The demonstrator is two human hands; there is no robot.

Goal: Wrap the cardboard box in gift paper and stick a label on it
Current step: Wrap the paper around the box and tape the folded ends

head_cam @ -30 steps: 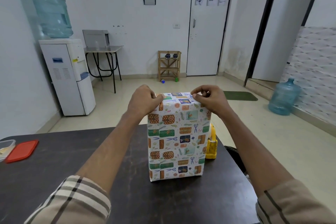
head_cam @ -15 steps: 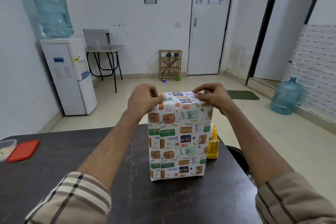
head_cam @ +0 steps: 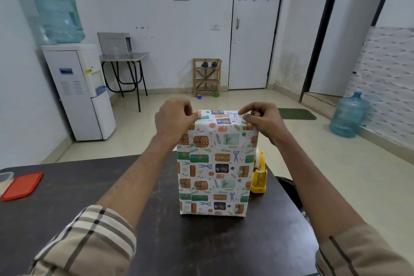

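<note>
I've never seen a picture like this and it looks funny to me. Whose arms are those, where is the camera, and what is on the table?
There is no machine here, just a person. The camera sits on their head and looks forward and down, so you see their two arms reaching out, as if you were them. On the dark table stands a tall wrapped box, its paper printed with little presents and scissors. The left hand and the right hand each pinch a top corner of it. Just to the right of it sits a yellow tape dispenser. At the table's far left lies a red lid.
</note>
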